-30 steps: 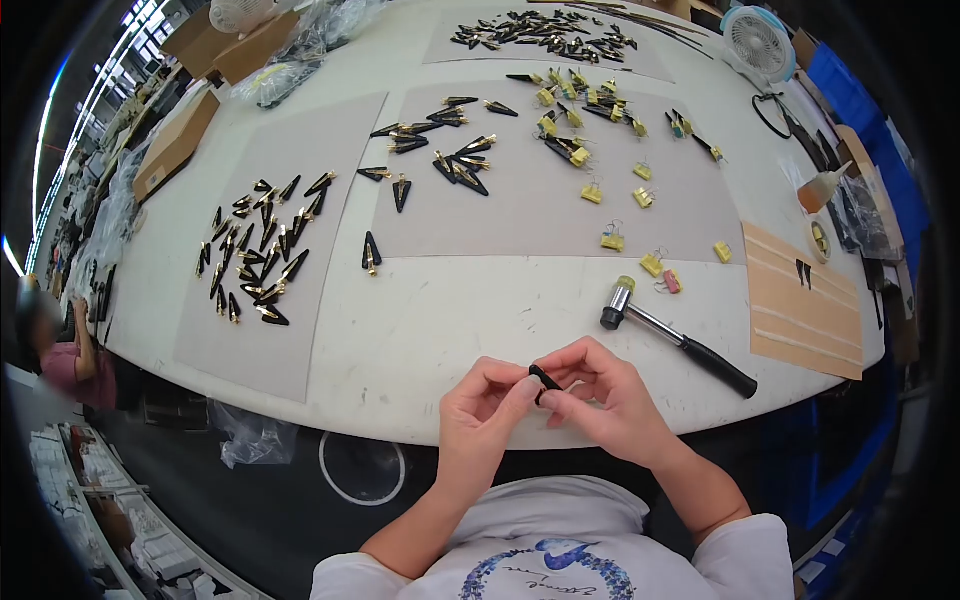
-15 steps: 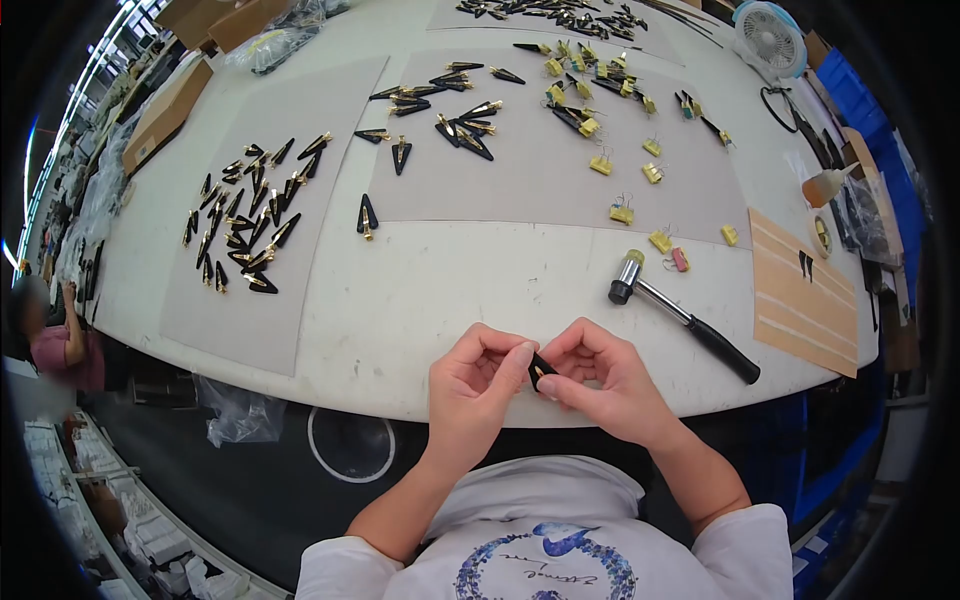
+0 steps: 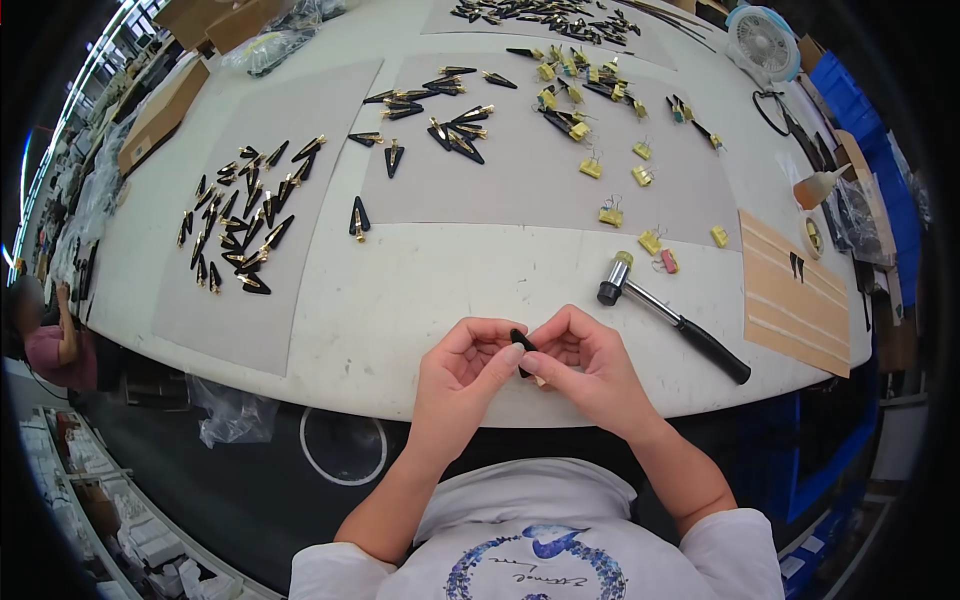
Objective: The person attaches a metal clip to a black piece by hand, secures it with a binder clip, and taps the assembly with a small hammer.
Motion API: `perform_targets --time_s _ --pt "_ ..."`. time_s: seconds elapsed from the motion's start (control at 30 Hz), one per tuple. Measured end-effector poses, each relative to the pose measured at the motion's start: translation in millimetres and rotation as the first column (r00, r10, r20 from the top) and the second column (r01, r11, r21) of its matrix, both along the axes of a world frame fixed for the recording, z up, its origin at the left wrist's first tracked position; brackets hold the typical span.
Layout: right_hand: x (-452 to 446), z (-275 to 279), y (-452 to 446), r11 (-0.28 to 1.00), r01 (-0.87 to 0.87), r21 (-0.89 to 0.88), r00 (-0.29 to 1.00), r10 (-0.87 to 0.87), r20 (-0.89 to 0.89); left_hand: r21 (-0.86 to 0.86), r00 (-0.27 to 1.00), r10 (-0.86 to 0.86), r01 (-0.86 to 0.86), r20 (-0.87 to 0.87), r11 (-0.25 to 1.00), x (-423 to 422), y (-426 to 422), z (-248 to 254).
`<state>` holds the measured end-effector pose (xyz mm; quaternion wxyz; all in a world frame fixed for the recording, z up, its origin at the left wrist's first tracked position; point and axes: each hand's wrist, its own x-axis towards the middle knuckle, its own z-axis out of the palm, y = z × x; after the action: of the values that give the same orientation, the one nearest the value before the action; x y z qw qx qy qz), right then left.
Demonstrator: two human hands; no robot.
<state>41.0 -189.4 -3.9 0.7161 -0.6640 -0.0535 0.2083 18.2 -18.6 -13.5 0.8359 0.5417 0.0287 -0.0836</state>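
Close to the table's front edge, my left hand (image 3: 458, 385) and my right hand (image 3: 592, 378) pinch one small black hair clip (image 3: 520, 341) between thumbs and fingertips. Its dark tip pokes up between the hands, and a bit of gold shows at the lower end; my fingers cover the rest. To the right of my right hand lies a hammer (image 3: 712, 350) with a black handle and a metal head. A pink binder clip (image 3: 669, 261) and yellow binder clips (image 3: 611, 215) sit beyond it.
Black-and-gold hair clips (image 3: 250, 225) lie in groups on grey sheets (image 3: 335, 190). A brown board with pale strips (image 3: 795, 320), a glue bottle (image 3: 818, 188) and a white fan (image 3: 763, 45) stand at the right. A person in a pink top (image 3: 60, 350) is at far left.
The hair clip has turned in my fingers, so its black tip now points up between my hands. Both hands have shifted slightly left and up in the view.
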Motion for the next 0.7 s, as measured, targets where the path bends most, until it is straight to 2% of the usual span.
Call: perform_targets --time_s 0.3,0.4,0.43,0.47,0.6,0.63,0.7 --pt "-1 -2 0 1.000 0.001 -0.011 1.000 -0.001 0.013 -0.031 0.999 0.004 -0.003 0.053 1.000 -1 -1 -5" --pt "-1 -3 0 1.000 0.006 0.001 1.000 -0.006 0.019 -0.013 0.999 0.030 -0.029 0.042 0.999 -1 -5 -5" --pt "-2 -3 0 1.000 0.008 0.001 1.000 -0.008 0.015 0.054 0.994 0.065 -0.070 0.091 0.996 -1 -6 -8" --pt "-3 -2 1 0.999 -0.002 -0.040 0.997 0.005 0.071 0.118 0.985 0.097 -0.115 0.144 0.986 -3 -8 -10" --pt "-5 -1 2 0.991 -0.015 -0.135 0.984 0.038 0.172 0.076 0.982 0.138 -0.148 0.127 0.986 -6 -12 -12" --pt "-5 1 1 0.991 -0.008 -0.135 0.984 0.032 0.175 0.084 0.986 0.123 -0.132 0.111 0.988 -4 -12 -9" --pt "-6 4 -1 0.995 -0.002 -0.096 0.997 0.009 0.074 0.093 0.990 0.100 -0.109 0.101 0.990 -3 -13 -2"
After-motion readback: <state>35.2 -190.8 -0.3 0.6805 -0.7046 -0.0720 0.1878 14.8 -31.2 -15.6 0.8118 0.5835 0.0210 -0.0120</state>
